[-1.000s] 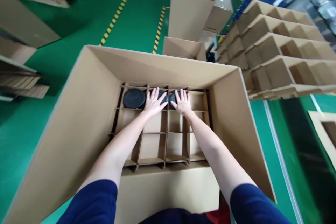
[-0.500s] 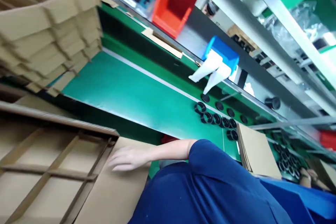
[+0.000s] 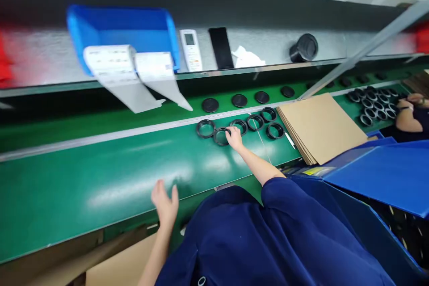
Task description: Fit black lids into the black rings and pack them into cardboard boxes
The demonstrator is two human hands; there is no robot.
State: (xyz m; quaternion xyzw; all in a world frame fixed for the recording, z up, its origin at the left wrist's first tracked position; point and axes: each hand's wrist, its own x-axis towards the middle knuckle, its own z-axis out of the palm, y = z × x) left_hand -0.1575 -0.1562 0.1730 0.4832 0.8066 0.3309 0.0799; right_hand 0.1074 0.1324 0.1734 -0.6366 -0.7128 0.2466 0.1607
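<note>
Black ring point(image 3: 220, 142): at 9 o'clock of R hand point(image 3: 235, 138), on or just above green bench point(image 3: 134, 178); can't tell if lifted.
Left neighbour ring point(image 3: 205, 136): at 10 o'clock, touching or v. close.
Rear neighbour ring point(image 3: 239, 121): at 2 o'clock, partly behind R hand.
Knock risk: a drag twd 10 or 2 o'clock could bump these & shift them, bc. spacing's tight.
Tilt risk: hold is one-sided, at rim's 3 o'clock, so ring could tip or slip, esp. if the black surface is slick.
R hand: fingers pinching the rim; exact thumb spot too small to tell.
L hand point(image 3: 166, 201): at ring's 7 o'clock, nr bench's near edge; thumb well apart from fingers, holds nothing, bit blurred.
Paper strips point(image 3: 130, 85): hang at ring's 10 o'clock, well apart; snag prob. unlikely.
Cardboard stack point(image 3: 321, 129): at 3 o'clock; could block a wide sweep that way.
</note>
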